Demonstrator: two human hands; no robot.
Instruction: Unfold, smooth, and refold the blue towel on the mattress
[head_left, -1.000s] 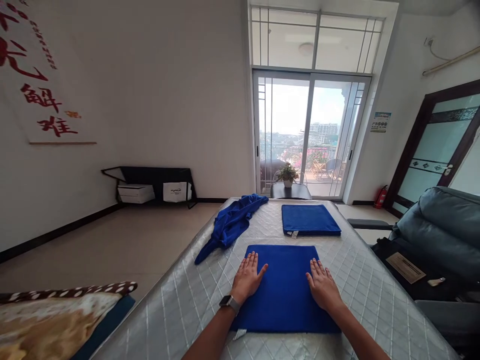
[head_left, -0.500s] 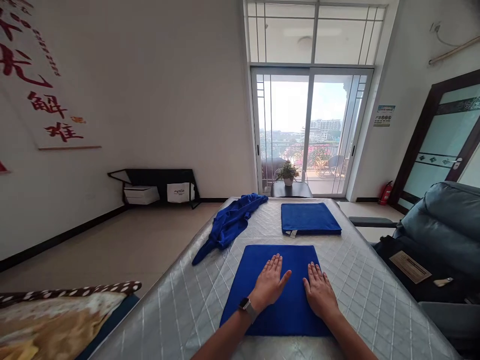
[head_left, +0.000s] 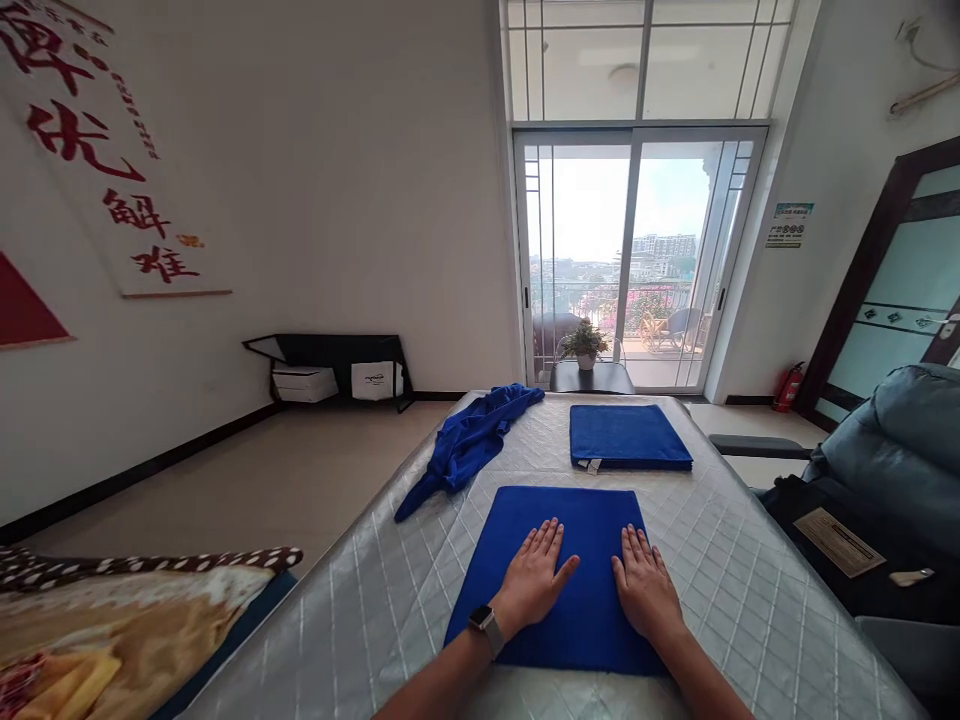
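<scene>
A flat blue cloth, laid out as a rectangle, lies on the silver quilted table cover right in front of me. My left hand rests palm down on its left half, fingers stretched out. On its right side lies my right hand, also flat with the fingers extended. Beyond them, a neatly folded blue cloth stack with a white tag at its near edge sits at the far right. A crumpled blue cloth lies at the far left edge of the table.
A dark armchair stands close on the right, with a brown card on it. Bedding with a dotted edge is at the lower left. Behind the table is a chair with a potted plant, before a glass sliding door.
The view has turned slightly to the left. My left hand has slid a little toward me on the cloth; my right hand stays nearly in place. The cloths look unchanged.
</scene>
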